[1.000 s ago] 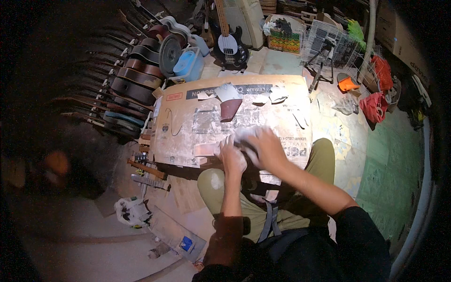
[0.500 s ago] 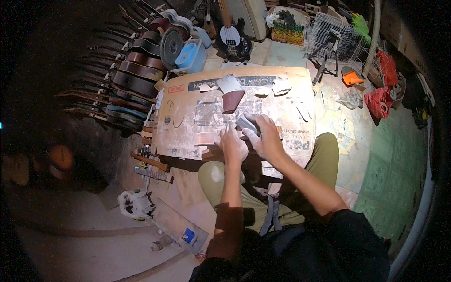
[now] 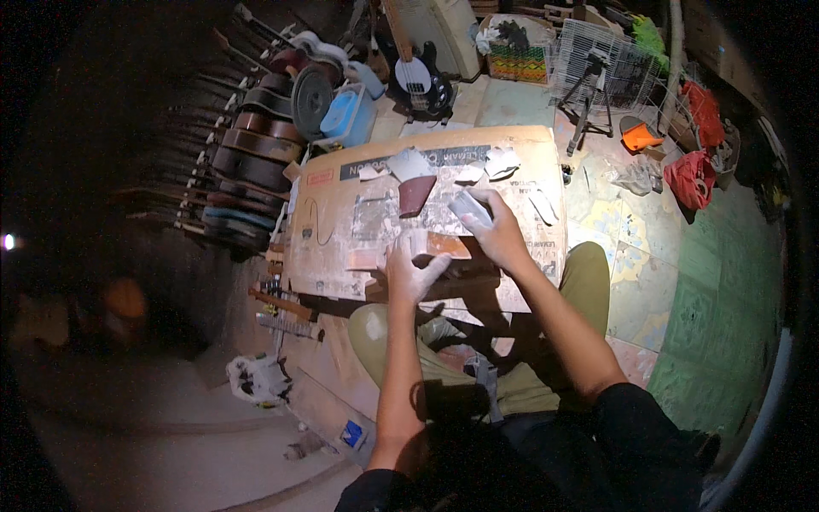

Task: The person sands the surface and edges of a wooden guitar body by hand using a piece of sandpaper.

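Note:
My left hand [image 3: 411, 273] lies over a flat strip of reddish-brown wood [image 3: 449, 247], its thumb and fingers on either side gripping it against the cardboard. The strip's left end shows past the fingers. Slightly above and to the right, my right hand [image 3: 502, 235] holds a grey sanding block [image 3: 468, 208], raised off the wood. Pale dust coats both hands. Beyond them are a dark red piece of sandpaper [image 3: 416, 196] and a folded grey-white sheet [image 3: 411, 163]. Torn pale scraps [image 3: 502, 161] lie near the far edge.
A dusty cardboard sheet [image 3: 337, 247] forms the work surface, with a bent wire [image 3: 317, 224] at its left. Guitars [image 3: 247, 162] line the left side; a black bass guitar [image 3: 420, 81] stands behind. A small tripod [image 3: 589, 107] and orange dustpan [image 3: 640, 136] are at the right.
My right hand has lifted the sanding block off the wood and moved it slightly up and right. More of the wooden strip shows. My left hand stays on the strip, its thumb now spread to the right.

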The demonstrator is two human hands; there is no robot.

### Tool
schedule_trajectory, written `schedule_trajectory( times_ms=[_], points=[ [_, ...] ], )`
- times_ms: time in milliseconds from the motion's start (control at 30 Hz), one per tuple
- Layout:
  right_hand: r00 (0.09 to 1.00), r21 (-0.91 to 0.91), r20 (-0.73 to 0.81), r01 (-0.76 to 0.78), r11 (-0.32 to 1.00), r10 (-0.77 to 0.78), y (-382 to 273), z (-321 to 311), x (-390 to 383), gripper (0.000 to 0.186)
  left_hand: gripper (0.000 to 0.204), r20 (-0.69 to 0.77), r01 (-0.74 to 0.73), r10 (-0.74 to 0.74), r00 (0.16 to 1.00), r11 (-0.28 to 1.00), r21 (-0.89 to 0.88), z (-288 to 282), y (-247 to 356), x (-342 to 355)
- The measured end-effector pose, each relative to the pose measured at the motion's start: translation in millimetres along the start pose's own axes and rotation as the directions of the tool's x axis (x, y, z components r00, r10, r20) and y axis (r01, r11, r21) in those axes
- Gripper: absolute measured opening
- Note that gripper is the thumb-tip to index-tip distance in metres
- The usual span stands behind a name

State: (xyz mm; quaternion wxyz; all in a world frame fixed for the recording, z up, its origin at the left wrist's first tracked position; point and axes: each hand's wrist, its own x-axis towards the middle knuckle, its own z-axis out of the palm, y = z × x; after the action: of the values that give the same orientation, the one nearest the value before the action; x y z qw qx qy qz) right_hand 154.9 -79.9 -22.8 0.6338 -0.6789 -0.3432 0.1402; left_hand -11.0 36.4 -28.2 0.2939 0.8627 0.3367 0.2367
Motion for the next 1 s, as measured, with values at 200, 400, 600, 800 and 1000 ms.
schedule_trajectory(
  times_ms=[200,400,600,800,1000],
  points=[
    [0.984,0.147,-0.069,-0.151,0.978,0.163,1,-10,-46,0.041,0.027,0.025,-0.069,0.076,0.997,0.974,-0.218,5,-22,-3],
    [0.983,0.155,-0.084,-0.150,0.976,0.165,-4,-5,-59,0.041,0.025,-0.077,-0.027,0.011,0.997,0.979,-0.204,5,-34,-13],
    [0.987,0.145,-0.090,-0.123,0.982,0.137,-5,-9,-65,0.042,0.025,0.042,-0.065,0.084,0.996,0.940,-0.335,-3,-20,-19],
    [0.989,0.108,-0.090,-0.104,0.989,0.114,-16,-3,-70,0.044,0.031,0.142,0.123,-0.079,0.987,0.933,-0.339,-8,-50,-21],
    [0.995,-0.017,-0.039,-0.089,0.996,0.088,-11,-16,-65,0.042,0.061,-0.033,-0.091,0.092,0.995,0.995,0.036,-4,17,-34]
  ],
)
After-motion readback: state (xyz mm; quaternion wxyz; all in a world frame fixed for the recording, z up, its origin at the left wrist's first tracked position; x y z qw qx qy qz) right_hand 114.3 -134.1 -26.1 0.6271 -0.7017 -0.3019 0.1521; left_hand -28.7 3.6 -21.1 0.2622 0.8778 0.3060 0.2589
